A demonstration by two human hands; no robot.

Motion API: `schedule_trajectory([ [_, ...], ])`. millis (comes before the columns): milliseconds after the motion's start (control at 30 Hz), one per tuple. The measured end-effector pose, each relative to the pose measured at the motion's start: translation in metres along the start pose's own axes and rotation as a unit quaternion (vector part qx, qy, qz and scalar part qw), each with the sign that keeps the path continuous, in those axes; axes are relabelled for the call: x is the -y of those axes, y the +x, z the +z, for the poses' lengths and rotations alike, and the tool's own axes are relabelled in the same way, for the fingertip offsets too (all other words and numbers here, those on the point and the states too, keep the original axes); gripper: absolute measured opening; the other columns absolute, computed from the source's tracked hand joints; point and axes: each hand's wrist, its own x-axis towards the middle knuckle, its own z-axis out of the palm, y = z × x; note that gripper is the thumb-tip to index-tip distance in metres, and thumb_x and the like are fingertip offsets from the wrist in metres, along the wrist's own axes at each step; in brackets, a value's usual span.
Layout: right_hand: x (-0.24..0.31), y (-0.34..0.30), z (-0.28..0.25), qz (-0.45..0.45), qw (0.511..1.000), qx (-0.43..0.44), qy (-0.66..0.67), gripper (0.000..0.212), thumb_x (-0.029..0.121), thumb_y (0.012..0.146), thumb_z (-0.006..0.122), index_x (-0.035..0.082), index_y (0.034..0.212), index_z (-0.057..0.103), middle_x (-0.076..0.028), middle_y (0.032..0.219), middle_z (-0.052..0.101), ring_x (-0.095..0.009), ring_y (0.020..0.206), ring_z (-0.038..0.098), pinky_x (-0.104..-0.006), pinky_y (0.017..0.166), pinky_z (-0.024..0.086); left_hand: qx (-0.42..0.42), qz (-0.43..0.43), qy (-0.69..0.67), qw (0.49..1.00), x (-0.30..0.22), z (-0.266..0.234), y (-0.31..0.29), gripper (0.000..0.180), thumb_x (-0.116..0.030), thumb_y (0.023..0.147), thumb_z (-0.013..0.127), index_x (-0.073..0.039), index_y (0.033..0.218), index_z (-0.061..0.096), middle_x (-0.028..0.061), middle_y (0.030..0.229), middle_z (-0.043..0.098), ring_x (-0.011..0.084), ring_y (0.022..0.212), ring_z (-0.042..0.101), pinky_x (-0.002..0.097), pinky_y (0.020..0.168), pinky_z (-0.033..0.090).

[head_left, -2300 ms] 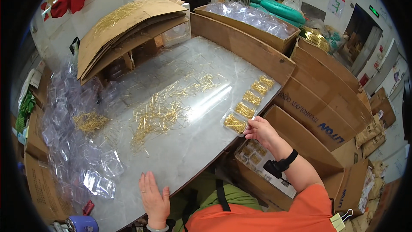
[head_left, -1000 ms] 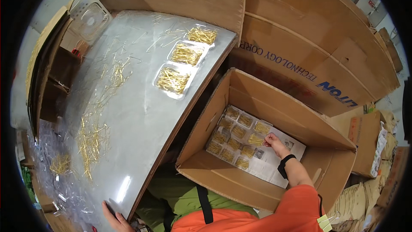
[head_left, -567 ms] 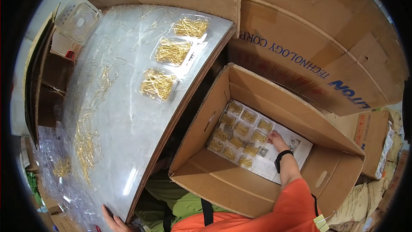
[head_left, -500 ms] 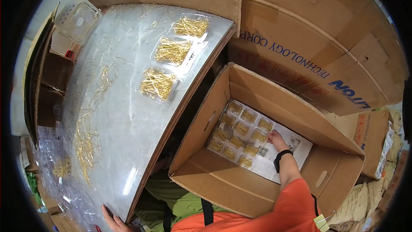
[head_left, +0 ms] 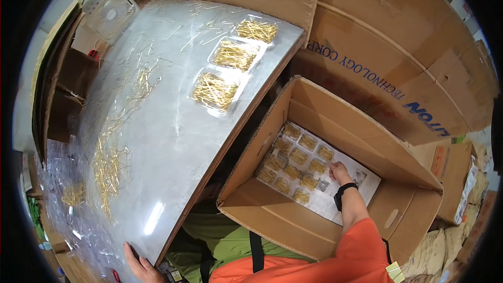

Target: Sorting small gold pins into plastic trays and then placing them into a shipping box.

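Right hand (head_left: pixel 339 172): fingers curled together at the right edge of a clear plastic tray of bent gold wires (head_left: pixel 317 166), down inside the open carton; cannot tell whether the fingertips pinch the rim. Black wristband (head_left: pixel 344 191) on that wrist. Tray sits within a block of similar filled trays (head_left: pixel 292 171), about a dozen in rows, close together. Beneath and to the right of them, a printed paper sheet (head_left: pixel 328 205) on the floor of the cardboard carton (head_left: pixel 270 219).

Left hand (head_left: pixel 140 271): empty, fingers apart, resting at the near edge of the grey tabletop (head_left: pixel 175 147).

On the tabletop, along the carton-side edge: three filled clear trays (head_left: pixel 215 91) in a line. Further left, loose gold wires (head_left: pixel 108 173) scattered in a band. Beyond these, a heap of clear plastic packaging (head_left: pixel 78 230). Far corner: white fan (head_left: pixel 110 14), beside stacked cardboard sheets (head_left: pixel 48 73).
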Motion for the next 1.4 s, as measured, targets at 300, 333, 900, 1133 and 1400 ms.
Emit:
schedule_trajectory([
  [300, 0.149, -0.152, 0.000, -0.243, 0.953, -0.001, 0.183, 0.021, 0.023, 0.101, 0.066, 0.002, 0.106, 0.067, -0.004, 0.083, 0.066, -0.011, 0.065, 0.061, -0.0259, 0.054, 0.049, -0.018, 0.019, 0.000, 1.000, 0.001, 0.002, -0.003, 0.059, -0.035, 0.107, 0.042, 0.008, 0.146, 0.048, 0.0292, 0.145, 0.053, 0.0461, 0.136, 0.049, 0.0488, 0.115, 0.037],
  [333, 0.192, -0.195, 0.002, -0.281, 0.935, 0.024, 0.215, 0.021, 0.022, 0.101, 0.066, 0.001, 0.108, 0.067, -0.004, 0.083, 0.066, -0.011, 0.067, 0.062, -0.0255, 0.055, 0.050, -0.019, 0.021, 0.001, 1.000, -0.003, 0.001, -0.001, 0.058, -0.035, 0.107, 0.043, 0.008, 0.146, 0.048, 0.0297, 0.145, 0.053, 0.0468, 0.136, 0.049, 0.0499, 0.115, 0.037],
  [900, 0.435, -0.338, 0.066, -0.258, 0.947, 0.183, 0.046, 0.019, 0.021, 0.105, 0.062, 0.003, 0.099, 0.067, -0.004, 0.089, 0.073, -0.005, 0.065, 0.063, -0.0194, 0.052, 0.050, -0.044, 0.035, -0.046, 0.997, -0.018, -0.002, 0.002, 0.057, -0.031, 0.103, 0.050, 0.008, 0.145, 0.048, 0.0262, 0.145, 0.054, 0.0473, 0.135, 0.049, 0.0520, 0.115, 0.037],
  [1133, 0.412, -0.354, 0.062, -0.305, 0.934, 0.182, 0.030, 0.016, 0.020, 0.108, 0.054, 0.006, 0.102, 0.060, -0.003, 0.089, 0.068, -0.007, 0.071, 0.063, -0.0213, 0.057, 0.051, -0.050, 0.032, -0.043, 0.997, -0.019, -0.002, 0.002, 0.057, -0.032, 0.104, 0.050, 0.008, 0.145, 0.048, 0.0263, 0.145, 0.054, 0.0470, 0.136, 0.048, 0.0513, 0.115, 0.036],
  [1400, 0.318, -0.340, 0.009, -0.336, 0.898, 0.276, 0.075, 0.012, 0.022, 0.108, 0.055, 0.011, 0.104, 0.055, -0.002, 0.091, 0.067, -0.008, 0.075, 0.064, -0.0216, 0.063, 0.050, -0.041, 0.014, -0.058, 0.997, -0.014, 0.001, 0.001, 0.055, -0.032, 0.106, 0.048, 0.008, 0.145, 0.048, 0.0265, 0.145, 0.054, 0.0455, 0.135, 0.049, 0.0493, 0.115, 0.036],
])
